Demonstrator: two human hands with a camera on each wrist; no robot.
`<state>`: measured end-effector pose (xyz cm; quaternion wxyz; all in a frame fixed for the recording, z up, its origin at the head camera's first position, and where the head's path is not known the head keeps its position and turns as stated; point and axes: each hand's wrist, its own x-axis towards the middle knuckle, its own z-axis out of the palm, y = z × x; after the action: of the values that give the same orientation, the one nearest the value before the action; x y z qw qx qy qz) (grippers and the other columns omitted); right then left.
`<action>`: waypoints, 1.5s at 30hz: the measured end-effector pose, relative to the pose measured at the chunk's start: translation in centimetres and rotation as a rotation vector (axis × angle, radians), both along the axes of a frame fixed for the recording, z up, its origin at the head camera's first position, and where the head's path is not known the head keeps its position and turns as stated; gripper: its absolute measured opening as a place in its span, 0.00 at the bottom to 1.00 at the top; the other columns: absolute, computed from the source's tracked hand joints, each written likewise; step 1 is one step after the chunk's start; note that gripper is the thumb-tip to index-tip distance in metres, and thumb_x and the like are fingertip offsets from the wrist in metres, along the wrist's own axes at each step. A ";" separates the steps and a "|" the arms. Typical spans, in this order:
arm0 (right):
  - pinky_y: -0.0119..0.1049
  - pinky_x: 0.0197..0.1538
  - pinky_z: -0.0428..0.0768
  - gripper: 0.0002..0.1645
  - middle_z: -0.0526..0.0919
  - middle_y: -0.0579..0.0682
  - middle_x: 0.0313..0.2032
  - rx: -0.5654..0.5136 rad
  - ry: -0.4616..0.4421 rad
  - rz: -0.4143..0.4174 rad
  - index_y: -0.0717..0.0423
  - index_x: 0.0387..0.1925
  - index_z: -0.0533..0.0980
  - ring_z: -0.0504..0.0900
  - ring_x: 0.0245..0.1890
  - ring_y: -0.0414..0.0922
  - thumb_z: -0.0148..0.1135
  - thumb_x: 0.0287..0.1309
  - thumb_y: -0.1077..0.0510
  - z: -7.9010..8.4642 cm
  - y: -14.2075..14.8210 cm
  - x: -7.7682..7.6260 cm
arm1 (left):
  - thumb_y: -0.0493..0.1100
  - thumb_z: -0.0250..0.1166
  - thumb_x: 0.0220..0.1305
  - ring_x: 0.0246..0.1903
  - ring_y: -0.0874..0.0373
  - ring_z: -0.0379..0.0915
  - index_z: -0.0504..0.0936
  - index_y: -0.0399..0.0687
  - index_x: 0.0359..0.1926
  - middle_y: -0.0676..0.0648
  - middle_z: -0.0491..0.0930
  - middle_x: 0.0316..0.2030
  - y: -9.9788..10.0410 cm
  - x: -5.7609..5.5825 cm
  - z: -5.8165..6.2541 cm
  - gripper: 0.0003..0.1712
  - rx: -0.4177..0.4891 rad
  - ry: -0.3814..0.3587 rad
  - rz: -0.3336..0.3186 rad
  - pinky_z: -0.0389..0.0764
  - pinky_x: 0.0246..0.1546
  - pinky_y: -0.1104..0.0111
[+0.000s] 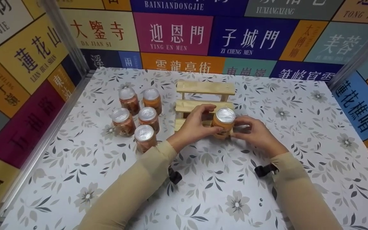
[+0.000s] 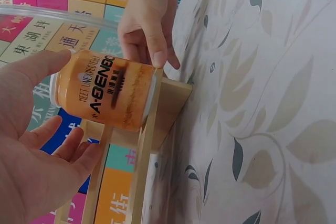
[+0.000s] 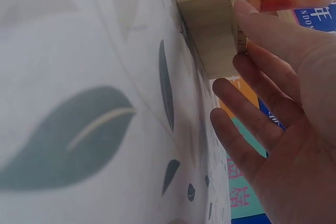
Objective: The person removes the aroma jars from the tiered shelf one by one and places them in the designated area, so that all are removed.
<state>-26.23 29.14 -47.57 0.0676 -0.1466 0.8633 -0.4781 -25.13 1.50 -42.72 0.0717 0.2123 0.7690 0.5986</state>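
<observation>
A clear jar with orange contents, black lettering and a silver lid (image 1: pixel 224 123) stands upright on the lowest step of a small wooden rack (image 1: pixel 205 88). My left hand (image 1: pixel 198 124) holds this jar near its lid, thumb at one side and fingers at the other. In the left wrist view the jar (image 2: pixel 113 90) has its base against a rack board (image 2: pixel 139 166). My right hand (image 1: pixel 257 132) is beside the jar, at the rack's right end. In the right wrist view its thumb and index finger pinch the board's end (image 3: pixel 207 30), while the other fingers extend loosely.
Several similar jars with silver lids (image 1: pixel 147 116) stand in a cluster left of the rack; the nearest jar (image 1: pixel 145 137) is close to my left forearm. A floral cloth (image 1: pixel 222 179) covers the table. Panels with printed characters (image 1: pixel 172 33) wall the back and sides.
</observation>
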 end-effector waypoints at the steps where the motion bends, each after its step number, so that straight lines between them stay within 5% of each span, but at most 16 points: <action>1: 0.53 0.66 0.79 0.30 0.80 0.53 0.62 0.000 -0.003 -0.002 0.54 0.60 0.80 0.81 0.62 0.57 0.77 0.56 0.61 0.0 0.0 0.0 | 0.42 0.81 0.55 0.66 0.45 0.73 0.70 0.46 0.70 0.42 0.71 0.66 0.1 -0.1 -0.1 0.44 -0.006 0.004 0.007 0.76 0.69 0.59; 7: 0.54 0.65 0.79 0.29 0.81 0.53 0.61 0.025 0.009 0.003 0.54 0.60 0.80 0.80 0.62 0.56 0.77 0.57 0.58 -0.1 0.1 0.0 | 0.42 0.81 0.54 0.61 0.54 0.75 0.73 0.45 0.67 0.46 0.75 0.62 0.7 -0.3 -0.6 0.41 0.008 0.022 0.019 0.77 0.67 0.63; 12: 0.56 0.64 0.79 0.28 0.81 0.55 0.59 0.018 0.039 0.009 0.57 0.59 0.80 0.81 0.61 0.58 0.77 0.57 0.58 0.0 0.2 0.0 | 0.41 0.81 0.54 0.61 0.53 0.75 0.74 0.44 0.66 0.45 0.76 0.61 1.1 -0.4 -0.8 0.40 0.048 0.043 -0.006 0.76 0.67 0.59; 28: 0.55 0.66 0.78 0.28 0.81 0.53 0.60 0.008 0.021 0.001 0.53 0.59 0.81 0.80 0.62 0.56 0.78 0.56 0.59 0.0 0.0 -0.2 | 0.46 0.82 0.53 0.55 0.56 0.78 0.76 0.52 0.60 0.52 0.79 0.55 1.9 -0.7 -1.6 0.35 0.099 0.023 0.073 0.80 0.61 0.61; 38: 0.56 0.65 0.78 0.28 0.82 0.52 0.59 -0.003 0.035 0.014 0.53 0.59 0.81 0.81 0.61 0.55 0.78 0.56 0.58 -0.2 0.0 -0.1 | 0.44 0.83 0.52 0.52 0.58 0.80 0.77 0.49 0.58 0.50 0.80 0.52 1.5 0.0 -1.2 0.34 0.073 0.064 0.095 0.83 0.57 0.67; 45: 0.53 0.64 0.79 0.28 0.82 0.53 0.59 0.000 0.040 0.015 0.53 0.59 0.82 0.80 0.61 0.55 0.78 0.56 0.58 0.1 0.0 0.0 | 0.44 0.82 0.53 0.54 0.54 0.79 0.78 0.47 0.57 0.47 0.80 0.52 -0.1 0.9 -0.9 0.32 0.108 0.077 0.080 0.82 0.60 0.61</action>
<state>-26.28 29.14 -47.52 0.0540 -0.1623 0.8635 -0.4745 -24.24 1.40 -43.59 0.0063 0.2076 0.7456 0.6332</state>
